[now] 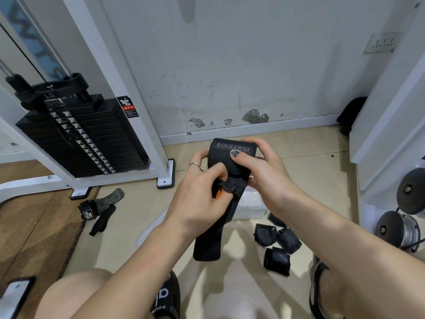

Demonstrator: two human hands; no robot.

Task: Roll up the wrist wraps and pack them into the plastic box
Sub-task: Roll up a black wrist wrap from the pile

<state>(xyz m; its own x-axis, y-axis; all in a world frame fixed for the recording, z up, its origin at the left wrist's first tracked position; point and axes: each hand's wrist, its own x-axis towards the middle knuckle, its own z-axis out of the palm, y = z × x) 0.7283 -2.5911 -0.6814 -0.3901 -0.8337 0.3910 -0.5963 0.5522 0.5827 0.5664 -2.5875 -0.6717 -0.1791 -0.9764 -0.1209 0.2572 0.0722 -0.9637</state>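
Note:
A black wrist wrap (232,157) marked BOKEERSI is held up above the floor, its upper part rolled and its loose tail hanging down toward my knees. My left hand (197,194) pinches the wrap's lower edge near the thumb loop. My right hand (264,166) grips the rolled part, thumb on its front. Under the hands lies the clear plastic box (251,204), mostly hidden. Several rolled black wraps (276,247) lie on the floor to the right of the tail.
A weight stack machine (80,139) with a white frame stands at the left. Black lifting straps (99,210) lie on the floor by its foot. Weight plates (400,226) sit at the right edge. My slippered feet (165,298) are at the bottom.

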